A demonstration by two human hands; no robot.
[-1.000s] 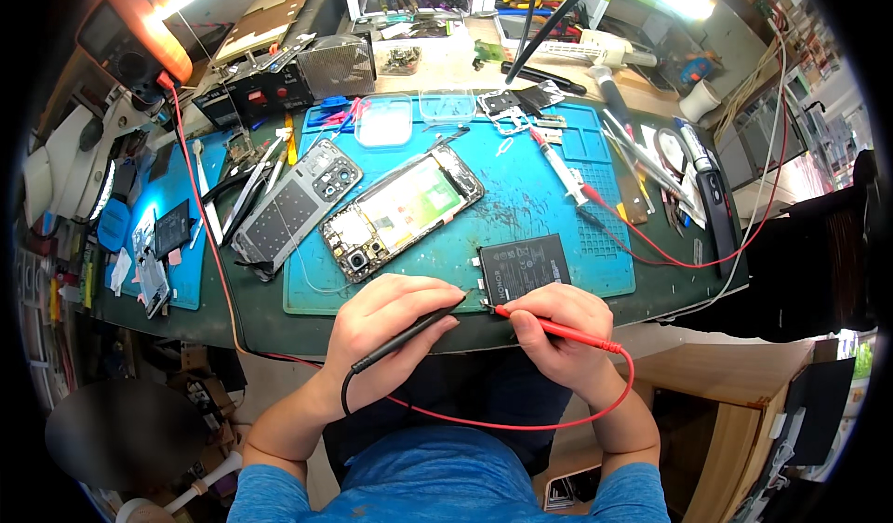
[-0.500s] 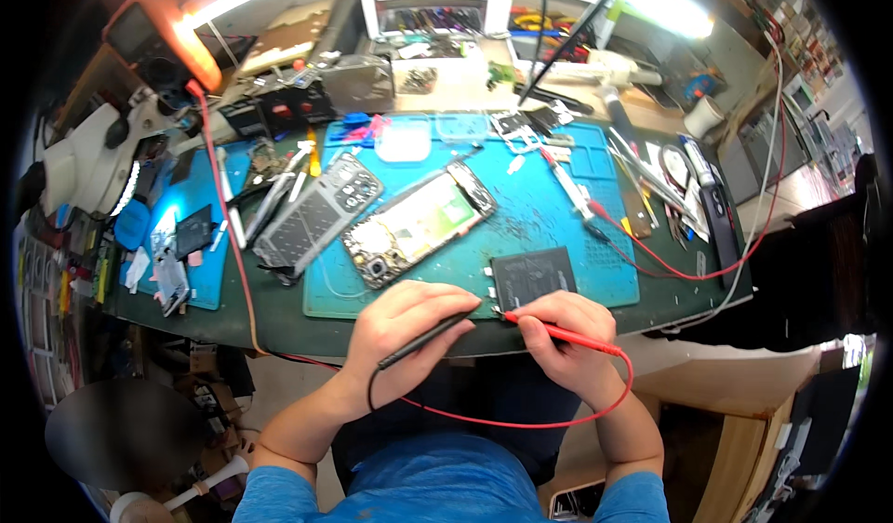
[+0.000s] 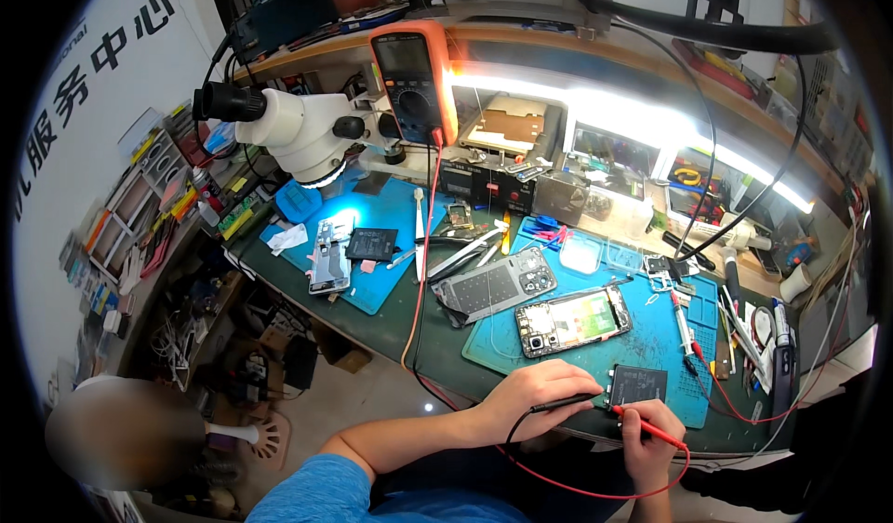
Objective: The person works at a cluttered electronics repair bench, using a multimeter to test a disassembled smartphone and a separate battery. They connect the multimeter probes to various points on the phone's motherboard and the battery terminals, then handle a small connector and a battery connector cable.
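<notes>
— While we look down at our hands, what does each one have?

— Our left hand [image 3: 541, 393] has its fingers closed together, clamped on a black probe [image 3: 565, 402]. Our right hand [image 3: 646, 444] pinches a red probe [image 3: 660, 432] between thumb and fingers.

— And where do those probes lead us?

— Their tips come in close to the left edge of a flat black battery [image 3: 640, 382], where small pale tabs stick out. We cannot tell whether either tip touches a tab.

— Where do we find the battery?

— It lies flat on the blue mat [image 3: 633, 351], toward the near edge, just beyond our right hand.

— What else do we have around it?

— An opened phone [image 3: 572, 321] lies beyond our left hand, its insides showing. Left of that we see a grey phone back [image 3: 493, 288], and behind the opened phone a clear plastic box [image 3: 580, 252].

— And farther off?

— We have an orange-rimmed multimeter [image 3: 412, 81] standing at the back, a red plug at its lower end, with a white microscope [image 3: 298, 127] to its left.
</notes>
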